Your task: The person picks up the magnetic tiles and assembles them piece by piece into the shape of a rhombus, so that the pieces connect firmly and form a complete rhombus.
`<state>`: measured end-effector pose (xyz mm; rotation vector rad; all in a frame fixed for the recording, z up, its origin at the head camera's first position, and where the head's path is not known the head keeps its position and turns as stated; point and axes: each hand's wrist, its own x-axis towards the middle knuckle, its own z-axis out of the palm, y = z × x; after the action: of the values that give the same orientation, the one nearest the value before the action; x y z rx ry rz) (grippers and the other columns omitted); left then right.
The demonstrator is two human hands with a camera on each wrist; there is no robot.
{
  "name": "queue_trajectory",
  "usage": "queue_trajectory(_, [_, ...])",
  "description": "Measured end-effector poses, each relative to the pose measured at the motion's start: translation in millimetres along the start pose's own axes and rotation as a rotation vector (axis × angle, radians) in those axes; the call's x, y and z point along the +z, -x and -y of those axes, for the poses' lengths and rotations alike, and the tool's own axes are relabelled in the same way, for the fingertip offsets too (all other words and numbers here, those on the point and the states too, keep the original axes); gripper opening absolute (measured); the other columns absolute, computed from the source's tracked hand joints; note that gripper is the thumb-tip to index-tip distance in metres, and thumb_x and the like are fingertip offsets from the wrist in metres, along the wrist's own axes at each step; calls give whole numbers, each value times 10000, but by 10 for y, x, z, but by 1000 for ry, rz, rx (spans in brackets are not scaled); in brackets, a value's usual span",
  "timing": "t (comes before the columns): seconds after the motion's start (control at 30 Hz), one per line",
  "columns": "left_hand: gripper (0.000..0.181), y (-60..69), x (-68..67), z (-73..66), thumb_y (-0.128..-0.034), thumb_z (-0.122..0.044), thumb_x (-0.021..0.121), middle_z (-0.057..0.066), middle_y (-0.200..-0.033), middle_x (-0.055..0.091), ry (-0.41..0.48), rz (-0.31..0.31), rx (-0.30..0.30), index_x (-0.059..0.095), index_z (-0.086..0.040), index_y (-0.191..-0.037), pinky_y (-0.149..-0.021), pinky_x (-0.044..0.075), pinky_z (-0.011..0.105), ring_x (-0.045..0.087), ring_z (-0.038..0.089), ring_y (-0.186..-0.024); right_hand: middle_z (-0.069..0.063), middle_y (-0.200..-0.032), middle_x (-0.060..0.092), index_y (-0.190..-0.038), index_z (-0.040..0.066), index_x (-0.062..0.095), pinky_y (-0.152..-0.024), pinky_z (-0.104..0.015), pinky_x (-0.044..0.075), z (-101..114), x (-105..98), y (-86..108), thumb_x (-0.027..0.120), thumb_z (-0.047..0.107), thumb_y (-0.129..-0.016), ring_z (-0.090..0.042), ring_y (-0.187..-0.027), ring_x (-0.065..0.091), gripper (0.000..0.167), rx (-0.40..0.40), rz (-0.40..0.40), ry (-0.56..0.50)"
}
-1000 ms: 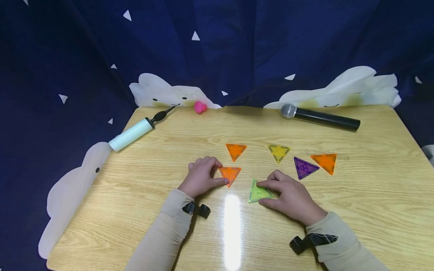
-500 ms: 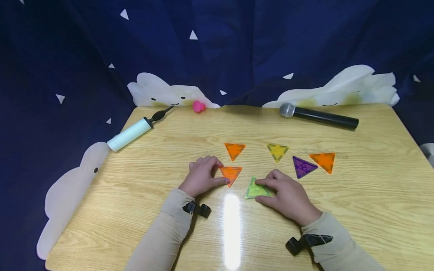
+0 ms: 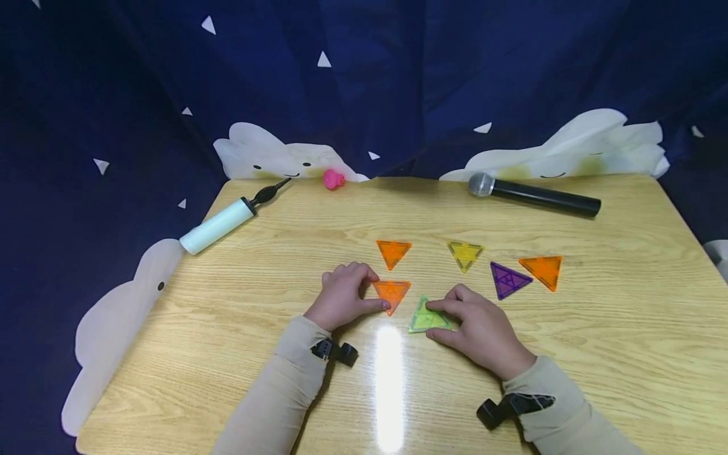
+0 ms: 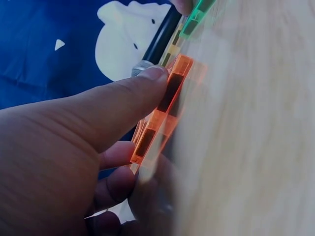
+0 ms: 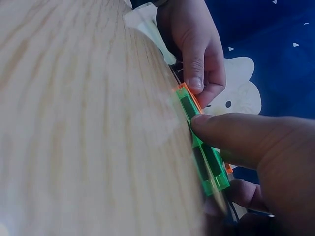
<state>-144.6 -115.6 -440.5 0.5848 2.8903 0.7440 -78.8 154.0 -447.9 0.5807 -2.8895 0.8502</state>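
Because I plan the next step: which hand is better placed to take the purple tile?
Probably the right hand: nearer the purple tile, though pinching the green tile. The left hand is farther, holding an orange tile.

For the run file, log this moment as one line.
left hand: holds orange triangle | right hand: holds green triangle | held triangles: apart

The head view's bottom edge crops both sleeves (image 3: 275, 404) and the tabletop (image 3: 170, 379). The right hand (image 3: 483, 328) partly covers the green tile (image 3: 423, 320). In the left wrist view, the top edge cuts that tile and the tabletop looks blurred.
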Motion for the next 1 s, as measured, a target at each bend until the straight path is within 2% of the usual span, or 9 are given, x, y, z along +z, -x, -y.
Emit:
queue_trajectory(0.4, [490, -16, 46, -31, -758, -547, 829, -90, -838, 500, -13, -1, 8, 629, -232, -1075, -775, 280, 385, 458, 157, -847, 113, -926, 506, -1155, 247, 769, -601, -256, 364, 14, -4, 8, 859, 419, -774, -53, -707, 416, 428, -3, 3, 4])
queue_trajectory(1.0, [493, -16, 44, -50, -759, -545, 830, -78, -836, 495, -16, 0, 0, 627, -224, -1074, -775, 273, 390, 458, 168, -852, 112, -924, 510, -1157, 234, 769, -593, -252, 363, 4, -5, 8, 855, 412, -783, -49, -699, 412, 423, -10, -8, -5])
